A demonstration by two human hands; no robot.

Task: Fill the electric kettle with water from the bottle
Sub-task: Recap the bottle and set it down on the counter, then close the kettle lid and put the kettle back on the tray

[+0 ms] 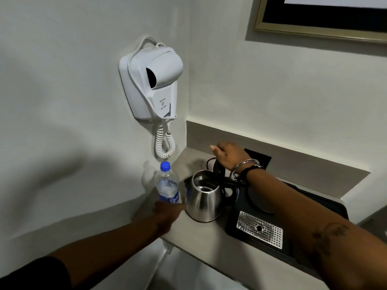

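A stainless steel electric kettle [206,204] stands on the beige counter [209,243] near the corner. Its black lid [217,169] is tipped up and the mouth is uncovered. My right hand [227,155] rests on top of the raised lid with the fingers curled over its far side. Just left of the kettle, a clear water bottle [167,185] with a blue cap and blue label stands upright, cap on. My left hand [167,212] wraps around the bottle's lower part, close to the kettle's wall.
A black tray [326,204] with a perforated metal drain plate [259,229] lies right of the kettle under my right forearm. A white wall-mounted hair dryer [152,80] with a coiled cord hangs above the bottle. A black socket plate [259,158] sits on the backsplash. The counter's front edge is near.
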